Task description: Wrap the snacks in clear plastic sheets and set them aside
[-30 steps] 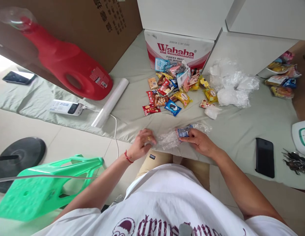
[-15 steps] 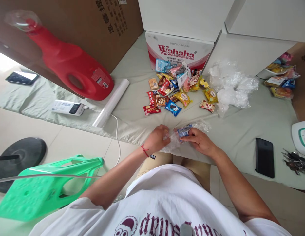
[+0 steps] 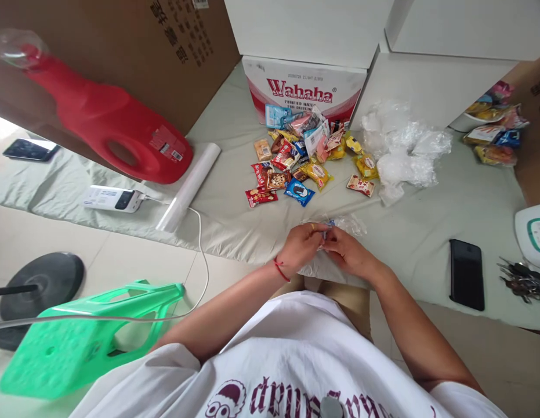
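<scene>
My left hand (image 3: 301, 248), with a red string at the wrist, has its fingers closed on a clear plastic bag (image 3: 351, 224). Touching it, my right hand (image 3: 345, 249) pinches a small blue packet (image 3: 330, 223), mostly covered by the fingers. Part of the bag spreads out beyond my right hand on the green cloth. Behind the hands lies a pile of wrapped snacks, with a blue packet (image 3: 299, 191) and a red packet (image 3: 261, 196) at its front. A single cream and red packet (image 3: 361, 186) lies to the right of the pile.
Crumpled clear bags (image 3: 409, 151) lie right of the snacks, before white boxes. A Wahaha box (image 3: 304, 87) stands behind. At left are a red bottle (image 3: 122, 130), plastic roll (image 3: 189, 186), power bank (image 3: 112, 198) and green stool (image 3: 61, 348); at right, a black phone (image 3: 467, 274) and keys (image 3: 522, 280).
My left hand has moved right, up against my right hand. The blue packet, in plain sight before, is now mostly hidden by the fingers. The whole view has shifted slightly.
</scene>
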`<state>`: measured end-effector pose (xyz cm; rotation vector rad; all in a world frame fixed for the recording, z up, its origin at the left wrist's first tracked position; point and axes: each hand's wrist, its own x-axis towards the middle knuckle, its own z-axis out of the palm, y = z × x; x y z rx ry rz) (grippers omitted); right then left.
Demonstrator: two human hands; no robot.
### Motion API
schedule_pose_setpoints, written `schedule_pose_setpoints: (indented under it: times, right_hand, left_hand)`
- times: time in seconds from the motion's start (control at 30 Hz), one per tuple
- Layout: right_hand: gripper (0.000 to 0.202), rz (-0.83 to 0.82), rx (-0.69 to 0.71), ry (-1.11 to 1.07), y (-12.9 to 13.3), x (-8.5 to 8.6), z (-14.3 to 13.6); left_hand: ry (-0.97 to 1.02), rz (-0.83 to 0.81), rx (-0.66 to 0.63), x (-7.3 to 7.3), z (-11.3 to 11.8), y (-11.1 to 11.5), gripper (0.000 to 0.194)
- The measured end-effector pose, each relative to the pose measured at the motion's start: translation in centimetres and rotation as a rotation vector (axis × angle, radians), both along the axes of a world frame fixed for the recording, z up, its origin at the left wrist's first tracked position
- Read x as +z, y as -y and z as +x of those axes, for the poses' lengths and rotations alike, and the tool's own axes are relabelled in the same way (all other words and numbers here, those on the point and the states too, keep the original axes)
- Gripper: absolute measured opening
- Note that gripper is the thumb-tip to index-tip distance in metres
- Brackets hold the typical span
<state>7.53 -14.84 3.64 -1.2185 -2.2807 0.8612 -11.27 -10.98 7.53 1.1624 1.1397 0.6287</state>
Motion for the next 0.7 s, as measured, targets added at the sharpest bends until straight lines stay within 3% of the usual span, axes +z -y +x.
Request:
schedule_pose_setpoints:
  times: [0.1,0.17,0.3,0.37,0.43,0.53,0.63,0.7]
  right_hand:
    - [0.032,-0.115,0.082,-0.144,0.4,1.9,1.7]
    - [0.03,-0.203,0.021,-0.23,0.6,3.0,3.7]
    - [0.049,-0.065,-0.658,-0.159,-0.3,3.1,6.8]
    - [0.062,-0.022,-0.803,0.014,-1.1,1.8,6.8]
    - [0.062,-0.069,-0.75,0.179,-1.8,0.3,6.1]
    - [0.045,-0.099,-0.641,0.295,-2.2,-0.8,5.0]
    - [0.039,-0.09,-0.633,0.181,-2.2,0.0,5.0]
    - [0.037,-0.171,-0.636,0.062,-2.3,1.4,5.1]
  left_hand:
    - [-0.238,0.38,-0.191,-1.0,0.2,0.8,0.032]
    - [-0.386,0.537,-0.327,-1.4,0.0,1.1,0.034]
    - [-0.629,0.742,-0.441,-1.8,0.0,1.8,0.035]
    - [-0.696,0.828,-0.481,-1.9,0.2,2.1,0.033]
    - [-0.743,0.879,-0.514,-1.9,0.4,2.2,0.031]
    - [-0.772,0.909,-0.55,-1.9,0.4,2.2,0.031]
    - [-0.778,0.937,-0.583,-2.0,0.3,2.2,0.032]
    - [-0.773,0.944,-0.591,-2.1,0.2,2.1,0.033]
